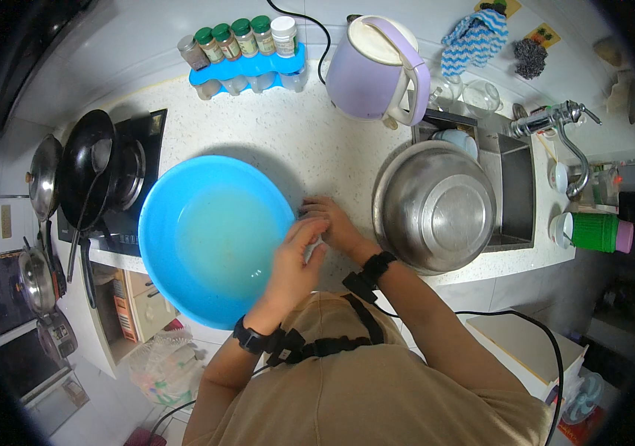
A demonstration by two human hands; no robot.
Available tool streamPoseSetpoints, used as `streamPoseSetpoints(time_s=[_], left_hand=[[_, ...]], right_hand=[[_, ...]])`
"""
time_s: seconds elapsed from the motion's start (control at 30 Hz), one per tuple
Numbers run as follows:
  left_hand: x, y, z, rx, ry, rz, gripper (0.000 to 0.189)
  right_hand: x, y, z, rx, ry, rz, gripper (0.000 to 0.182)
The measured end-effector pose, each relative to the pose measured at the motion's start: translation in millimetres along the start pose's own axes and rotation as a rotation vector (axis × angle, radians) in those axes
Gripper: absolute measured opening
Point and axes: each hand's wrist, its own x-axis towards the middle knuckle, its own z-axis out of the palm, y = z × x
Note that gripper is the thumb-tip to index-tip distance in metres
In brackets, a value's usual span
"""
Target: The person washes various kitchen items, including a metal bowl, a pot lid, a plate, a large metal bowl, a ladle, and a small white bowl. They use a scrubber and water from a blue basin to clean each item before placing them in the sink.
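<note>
A blue plastic basin (167,223) with cloudy liquid stands on the speckled countertop (328,150). My left hand (298,259) is over the basin's right rim, fingers apart and slightly curled, with nothing seen in it. Just beyond it, my right hand (337,223) is low over the counter to the right of the basin. Its fingertips are partly hidden behind the left hand, and a small dark patch shows by them; whether it holds something is unclear. To the right, an upturned stainless steel bowl (434,206) rests over the sink's left part.
A purple electric kettle (365,72) and a blue rack (248,69) of spice jars stand at the back. On the left, a black wok (86,167) sits on the cooktop (153,139). The sink (515,189) and chrome faucet (565,128) are at right; a cable crosses beside my right arm.
</note>
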Motion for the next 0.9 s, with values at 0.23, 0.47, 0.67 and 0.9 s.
streamPoseSetpoints(time_s=[0.23, 0.47, 0.67, 0.9], left_hand=[[-30, -3, 20, -0.015, -0.068, -0.042, 0.036], [-28, -3, 28, -0.082, 0.050, -0.048, 0.037], [-36, -2, 27, -0.109, 0.098, -0.059, 0.030], [-58, -21, 40, -0.226, 0.001, -0.181, 0.024]], right_hand=[[46, 21, -58, -0.172, 0.602, 0.361, 0.026], [28, 10, -10, -0.215, 0.466, 0.240, 0.027], [109, 37, -37, -0.258, 0.532, 0.146, 0.025], [96, 40, -12, -0.240, 0.262, 0.036, 0.023]])
